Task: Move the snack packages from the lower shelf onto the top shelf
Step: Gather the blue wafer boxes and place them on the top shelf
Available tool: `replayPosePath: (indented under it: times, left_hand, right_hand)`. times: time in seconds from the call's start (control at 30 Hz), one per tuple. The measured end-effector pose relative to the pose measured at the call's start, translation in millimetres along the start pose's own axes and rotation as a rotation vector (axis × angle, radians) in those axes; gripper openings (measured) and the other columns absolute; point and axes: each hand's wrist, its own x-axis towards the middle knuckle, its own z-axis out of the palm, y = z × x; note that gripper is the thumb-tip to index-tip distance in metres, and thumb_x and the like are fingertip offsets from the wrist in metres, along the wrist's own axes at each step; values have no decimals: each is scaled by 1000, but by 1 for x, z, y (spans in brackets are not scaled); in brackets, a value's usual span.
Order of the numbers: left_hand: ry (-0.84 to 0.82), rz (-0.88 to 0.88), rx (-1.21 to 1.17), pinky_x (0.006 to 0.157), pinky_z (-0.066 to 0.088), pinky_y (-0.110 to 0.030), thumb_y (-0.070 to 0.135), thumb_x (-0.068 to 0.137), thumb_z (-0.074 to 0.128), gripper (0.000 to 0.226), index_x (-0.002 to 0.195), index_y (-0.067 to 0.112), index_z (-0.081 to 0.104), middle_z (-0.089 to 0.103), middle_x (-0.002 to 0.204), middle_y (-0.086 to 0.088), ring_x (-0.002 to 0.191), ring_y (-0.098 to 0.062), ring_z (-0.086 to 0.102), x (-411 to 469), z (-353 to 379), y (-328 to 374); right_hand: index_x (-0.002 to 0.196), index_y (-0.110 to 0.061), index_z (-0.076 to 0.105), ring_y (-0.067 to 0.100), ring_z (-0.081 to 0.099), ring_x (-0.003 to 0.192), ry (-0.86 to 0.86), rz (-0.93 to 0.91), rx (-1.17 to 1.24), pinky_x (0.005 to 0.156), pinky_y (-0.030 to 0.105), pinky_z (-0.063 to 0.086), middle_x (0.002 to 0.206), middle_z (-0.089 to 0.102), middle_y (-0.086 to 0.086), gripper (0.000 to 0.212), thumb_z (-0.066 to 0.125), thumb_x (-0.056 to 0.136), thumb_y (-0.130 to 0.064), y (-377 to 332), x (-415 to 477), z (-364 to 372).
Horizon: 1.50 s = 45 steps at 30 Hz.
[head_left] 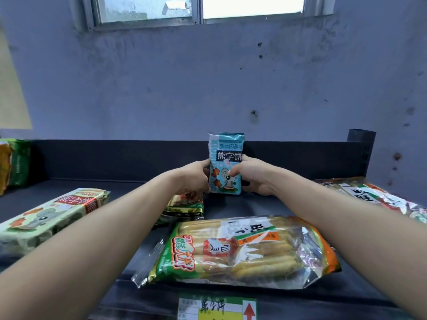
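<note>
At the centre of the frame a blue snack package (225,163) stands upright on the dark top shelf (254,204), its back against the shelf's rear wall. Both hands clasp it — the left hand (193,177) curls round its left edge and the right hand (250,175) round its right edge, with the right fingers (233,170) pressed on the printed front.

The package looks like a light, crinkly film bag of biscuits: soft-walled, somewhat slick, and its contents are probably brittle, so a gentle hold low on both side edges, as here, seems wiser than a squeeze across the middle. Standing on a narrow base, it may topple once let go.

Other packs lie flat on the same shelf — a green biscuit pack (49,218) at the left, a large rice cracker bag (240,250) in the lower centre, a small dark pack (182,207) under the left wrist, another cracker bag (379,197) at the right edge, and a green and orange pack (13,165) at the far left
</note>
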Motion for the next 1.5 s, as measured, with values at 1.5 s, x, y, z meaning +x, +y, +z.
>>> replayPosePath:
  times: [1.5]
  left_hand:
    - [-344, 37, -420, 78, 52, -32, -7, 87, 52, 31, 117, -2, 56, 59, 85, -9, 78, -20, 57, -274, 129, -138]
  right_hand:
    - [119, -8, 64, 17, 59, 101, 362, 201, -477, 82, 26, 45, 118, 65, 7, 31, 62, 87, -11, 141, -316, 161]
